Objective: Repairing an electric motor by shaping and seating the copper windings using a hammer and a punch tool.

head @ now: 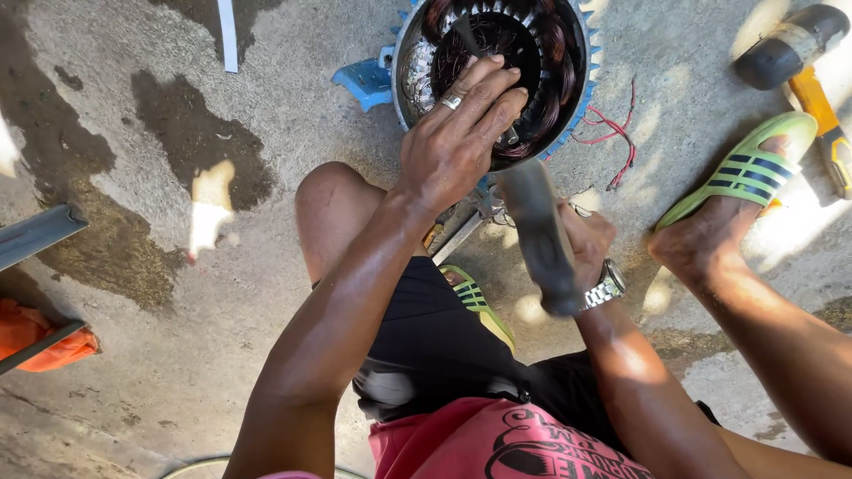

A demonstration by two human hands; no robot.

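A blue electric motor housing [581, 89] stands on the concrete floor with its round opening toward me, showing dark copper windings [550, 40]. My left hand [457, 133], with a ring on one finger, reaches into the opening and is shut on a thin metal chisel [470, 40] set against the windings. My right hand [586, 239], with a wristwatch [608, 286], grips a hammer [537, 226] whose handle is blurred, just below the housing. Red wires [617, 137] trail from the motor's right side.
My feet wear green striped sandals [750, 168], one under my knee [475, 297]. A second mallet with a yellow handle [799, 53] lies at top right. A metal bar [35, 232] and an orange cloth [40, 333] sit at the left edge. Wet patches mark the floor.
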